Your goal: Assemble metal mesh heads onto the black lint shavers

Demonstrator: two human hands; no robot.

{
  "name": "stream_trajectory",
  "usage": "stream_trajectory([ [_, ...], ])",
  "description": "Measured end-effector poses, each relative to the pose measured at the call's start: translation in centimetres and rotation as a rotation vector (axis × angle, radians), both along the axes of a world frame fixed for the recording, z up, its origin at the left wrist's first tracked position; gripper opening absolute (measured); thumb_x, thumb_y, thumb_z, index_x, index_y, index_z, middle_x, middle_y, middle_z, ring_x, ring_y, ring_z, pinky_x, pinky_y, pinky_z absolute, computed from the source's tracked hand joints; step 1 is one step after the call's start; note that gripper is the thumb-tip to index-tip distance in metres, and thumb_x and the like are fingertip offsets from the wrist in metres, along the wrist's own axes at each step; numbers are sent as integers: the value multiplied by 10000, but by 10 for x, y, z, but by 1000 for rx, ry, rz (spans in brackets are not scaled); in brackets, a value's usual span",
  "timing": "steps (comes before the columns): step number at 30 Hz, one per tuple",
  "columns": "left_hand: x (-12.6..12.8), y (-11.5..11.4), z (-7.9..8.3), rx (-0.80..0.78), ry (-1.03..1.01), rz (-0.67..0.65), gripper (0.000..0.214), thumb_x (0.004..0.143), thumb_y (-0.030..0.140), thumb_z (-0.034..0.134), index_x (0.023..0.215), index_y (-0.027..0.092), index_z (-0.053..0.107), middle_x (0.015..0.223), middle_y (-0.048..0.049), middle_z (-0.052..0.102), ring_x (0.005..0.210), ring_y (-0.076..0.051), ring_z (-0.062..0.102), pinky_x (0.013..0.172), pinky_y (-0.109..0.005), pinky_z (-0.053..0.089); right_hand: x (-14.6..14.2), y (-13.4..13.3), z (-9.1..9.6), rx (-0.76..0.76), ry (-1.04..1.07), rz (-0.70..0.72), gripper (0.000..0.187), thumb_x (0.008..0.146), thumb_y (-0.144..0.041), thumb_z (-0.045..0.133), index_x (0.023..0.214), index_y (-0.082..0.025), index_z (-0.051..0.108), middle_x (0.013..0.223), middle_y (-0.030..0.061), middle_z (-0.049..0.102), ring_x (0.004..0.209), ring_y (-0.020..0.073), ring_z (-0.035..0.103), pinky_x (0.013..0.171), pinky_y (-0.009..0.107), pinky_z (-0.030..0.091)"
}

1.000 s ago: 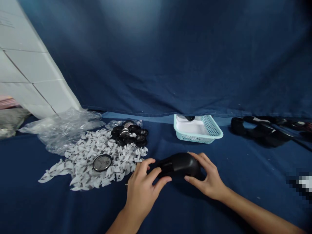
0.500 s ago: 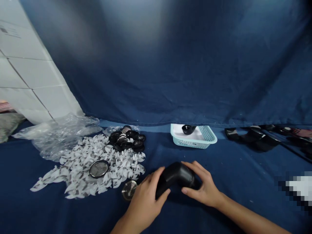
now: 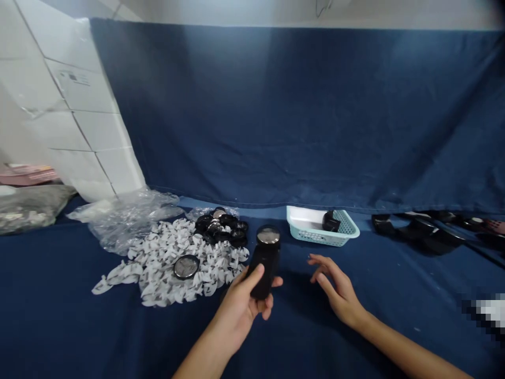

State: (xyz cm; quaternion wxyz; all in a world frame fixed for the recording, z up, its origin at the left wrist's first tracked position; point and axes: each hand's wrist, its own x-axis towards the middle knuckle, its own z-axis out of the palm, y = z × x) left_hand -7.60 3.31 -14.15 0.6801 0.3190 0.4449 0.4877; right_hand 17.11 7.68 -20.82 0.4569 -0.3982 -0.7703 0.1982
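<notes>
My left hand (image 3: 241, 305) grips the handle of a black hand-held device (image 3: 264, 263), held upright above the blue cloth. A round silver mesh cap sits on the device's head (image 3: 268, 235). My right hand (image 3: 335, 287) hovers just to the right of the device, fingers spread, holding nothing. To the left lies a heap of white paper bits (image 3: 165, 260) with one round mesh disc (image 3: 186, 267) on it. Behind the heap is a pile of black round caps (image 3: 221, 230).
A light blue basket (image 3: 311, 235) with a black part inside stands behind my right hand. More black device bodies (image 3: 426, 231) lie at the far right. Crumpled clear plastic (image 3: 126, 216) and white boxes (image 3: 74, 137) are at the left. Blue cloth hangs behind.
The device was lying on the cloth between both hands. Now my left hand holds it raised and upright, and my right hand has let go and opened. The camera has tilted up.
</notes>
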Motion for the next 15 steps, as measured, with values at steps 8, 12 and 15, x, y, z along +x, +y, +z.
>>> stream_trajectory([
  [8,-43,-24,30,-22,-34,-40,418,859,472,628,1081,122,580,981,-157,720,485,-85,559,392,-190,415,-11,-5,7,3,-128,32,181,971,-317,488,1076,-252,621,974,69,650,827,230,663,748,367,560],
  [12,-81,-54,30,195,517,134,440,784,522,690,1036,178,582,716,-14,673,533,-125,590,444,-203,446,-14,-8,3,31,-186,90,177,967,-304,490,1056,-254,634,970,75,667,867,244,681,783,375,579],
  [15,-119,-81,29,146,575,204,485,752,569,695,1010,175,580,759,-30,690,524,-132,593,420,-209,436,-11,-8,-5,61,-281,87,186,972,-322,491,1079,-249,625,1016,82,670,935,238,681,821,354,580],
])
